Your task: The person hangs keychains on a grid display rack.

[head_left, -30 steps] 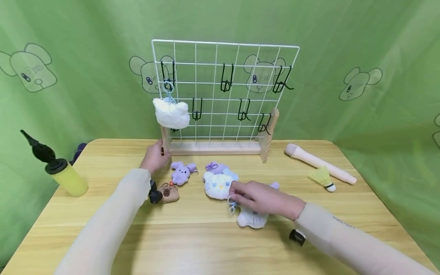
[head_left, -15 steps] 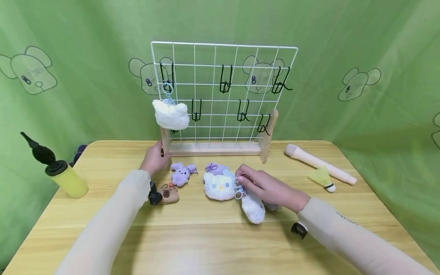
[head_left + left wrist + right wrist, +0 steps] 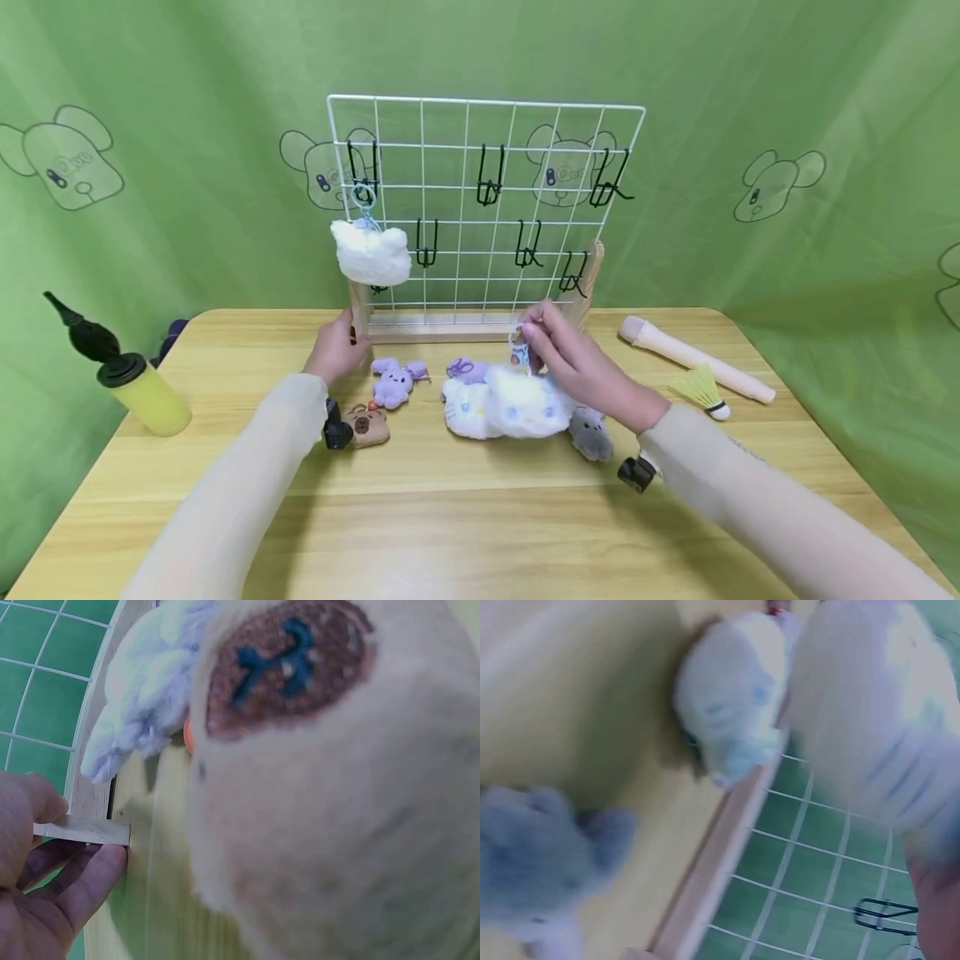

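Observation:
My left hand (image 3: 335, 348) grips the wooden left support (image 3: 94, 831) of a white wire grid rack (image 3: 444, 317), thumb on one face and fingers on the other. With my right hand (image 3: 570, 354) I pinch the light blue ring (image 3: 519, 348) of a white cat-face plush keychain (image 3: 531, 408), which dangles in front of the rack. Behind it, partly covered, lies a similar cat plush (image 3: 467, 410). A grey plush (image 3: 591, 433) lies under my right wrist. Another white plush keychain (image 3: 372, 252) hangs by its ring from the upper left hook.
Several black hooks (image 3: 490, 187) sit on the grid. A purple bunny plush (image 3: 393, 385), a brown capybara plush (image 3: 369, 425) and another purple plush (image 3: 468, 370) lie before the rack. A pink microphone (image 3: 697, 358) and yellow shuttlecock (image 3: 702, 388) are right; a yellow pump (image 3: 153, 400) stands left.
My right hand has lifted the cat plush keychain off the table by its ring and moved it toward the rack, uncovering the grey plush. The left hand stays on the support.

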{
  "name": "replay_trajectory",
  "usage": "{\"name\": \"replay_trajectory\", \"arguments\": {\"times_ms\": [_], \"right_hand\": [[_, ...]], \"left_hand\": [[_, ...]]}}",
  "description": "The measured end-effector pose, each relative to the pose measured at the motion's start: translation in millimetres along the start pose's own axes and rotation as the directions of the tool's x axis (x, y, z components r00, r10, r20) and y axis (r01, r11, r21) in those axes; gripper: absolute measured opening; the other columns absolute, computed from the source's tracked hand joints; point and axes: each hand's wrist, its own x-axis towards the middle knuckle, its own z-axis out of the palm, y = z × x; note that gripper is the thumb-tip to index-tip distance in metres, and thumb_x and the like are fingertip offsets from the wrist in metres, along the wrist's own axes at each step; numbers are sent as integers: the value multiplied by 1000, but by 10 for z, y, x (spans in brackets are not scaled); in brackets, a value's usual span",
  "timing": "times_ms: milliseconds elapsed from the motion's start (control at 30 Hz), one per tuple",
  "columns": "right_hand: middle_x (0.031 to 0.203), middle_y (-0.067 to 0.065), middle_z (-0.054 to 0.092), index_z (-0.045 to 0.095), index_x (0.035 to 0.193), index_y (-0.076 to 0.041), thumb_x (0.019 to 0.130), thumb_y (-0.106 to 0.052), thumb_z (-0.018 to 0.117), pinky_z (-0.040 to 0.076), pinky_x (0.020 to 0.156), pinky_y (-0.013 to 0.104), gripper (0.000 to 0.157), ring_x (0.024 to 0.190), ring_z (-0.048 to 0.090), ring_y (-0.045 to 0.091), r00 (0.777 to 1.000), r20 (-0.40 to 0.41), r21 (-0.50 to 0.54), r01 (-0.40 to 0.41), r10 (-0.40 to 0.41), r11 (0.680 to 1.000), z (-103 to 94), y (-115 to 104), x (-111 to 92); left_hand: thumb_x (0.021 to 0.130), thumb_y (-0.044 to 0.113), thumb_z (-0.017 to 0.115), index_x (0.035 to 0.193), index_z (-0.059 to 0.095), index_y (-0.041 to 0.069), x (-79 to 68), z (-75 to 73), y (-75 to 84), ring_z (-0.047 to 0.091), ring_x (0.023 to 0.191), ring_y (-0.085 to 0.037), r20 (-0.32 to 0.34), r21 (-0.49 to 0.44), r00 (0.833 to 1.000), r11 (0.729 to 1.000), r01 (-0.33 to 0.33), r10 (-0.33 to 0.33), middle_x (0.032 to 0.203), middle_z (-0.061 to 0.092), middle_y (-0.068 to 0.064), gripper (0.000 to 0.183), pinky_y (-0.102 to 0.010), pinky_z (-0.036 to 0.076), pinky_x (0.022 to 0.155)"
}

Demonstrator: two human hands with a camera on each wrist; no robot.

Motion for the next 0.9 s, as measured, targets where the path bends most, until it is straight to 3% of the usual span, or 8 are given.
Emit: {"name": "replay_trajectory", "arguments": {"times_ms": [200,400,533,633,733,900], "right_hand": [[92,20,61,46,112,11,110,1,37,61,63,25,14,69,62,14,985,-161,109,82,-64,991,-156,-93,367],[99,18,62,45,115,10,112,-6,37,63,73,24,18,78,65,14,963,-267,89,68,-42,994,-336,-214,691],[106,13,61,44,117,8,113,-10,35,63,77,22,20,84,68,13,955,-296,128,15,23,992,-398,-246,828],[108,11,61,45,117,5,113,-13,36,63,78,22,21,88,70,16,953,-295,156,-20,66,988,-407,-263,908],[105,9,63,47,118,0,113,-17,37,62,75,22,20,87,71,17,949,-299,170,-53,103,984,-395,-279,987],[98,9,65,48,119,-4,113,-18,38,59,68,21,19,79,66,15,939,-314,187,-84,140,979,-366,-299,1152]], "left_hand": [[102,7,53,153,35,-10,-1,6,-16,66,119,-49,0,-4,1000,1000,3,-3,137,59,-38,57,-52,63,98],[102,7,54,153,36,-9,-8,-4,-25,65,121,-50,-9,-5,1000,1000,1,-1,137,60,-38,56,-54,62,100],[102,7,54,152,37,-9,-6,-7,-24,67,115,-47,-12,-4,1000,1000,0,0,134,61,-37,55,-50,64,95],[102,7,53,151,38,-9,-3,-3,-23,69,105,-42,-12,-6,1000,1000,5,-5,129,63,-36,54,-43,66,84],[102,6,54,152,38,-8,-1,1,-19,69,96,-36,-10,-15,1000,1000,14,-14,127,64,-35,55,-35,65,74],[102,7,54,154,36,-7,2,-5,-1,68,92,-33,-8,-25,1000,999,21,-21,128,63,-35,57,-29,62,68]]}}
